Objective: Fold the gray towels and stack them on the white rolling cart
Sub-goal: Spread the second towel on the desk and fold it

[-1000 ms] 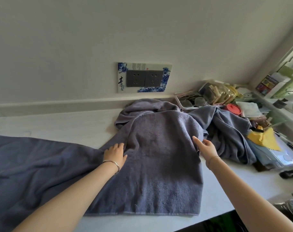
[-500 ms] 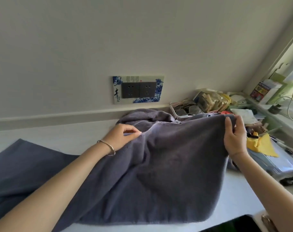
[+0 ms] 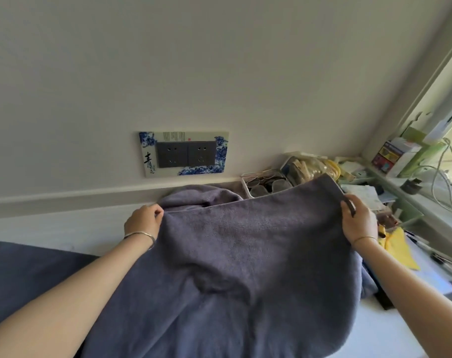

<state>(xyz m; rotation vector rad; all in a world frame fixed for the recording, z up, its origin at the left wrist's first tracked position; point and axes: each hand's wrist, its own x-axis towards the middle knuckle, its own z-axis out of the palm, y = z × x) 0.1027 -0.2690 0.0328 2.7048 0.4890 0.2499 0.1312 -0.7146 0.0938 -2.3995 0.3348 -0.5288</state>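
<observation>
**Gray towel [image 3: 245, 254] held up by its far edge above the table [image 3: 64, 228], ready to be folded.**

The far edge is pinched at 10 o'clock by the curled fingers of the left hand [image 3: 142, 220]. The corner at 2 o'clock is gripped between thumb and fingers of the right hand [image 3: 359, 220]. The near part of the towel is draped on the table toward 6 o'clock. A slack hollow is seen in the middle, so the edge would best be pulled taut and both corners held level before being brought down onto the near hem. The basket [image 3: 266, 184] at 1 o'clock should be cleared. A second gray towel [image 3: 26, 267] lies flat at 8 o'clock and a crumpled towel [image 3: 193, 195] at 12. The white rolling cart is not in view.
</observation>
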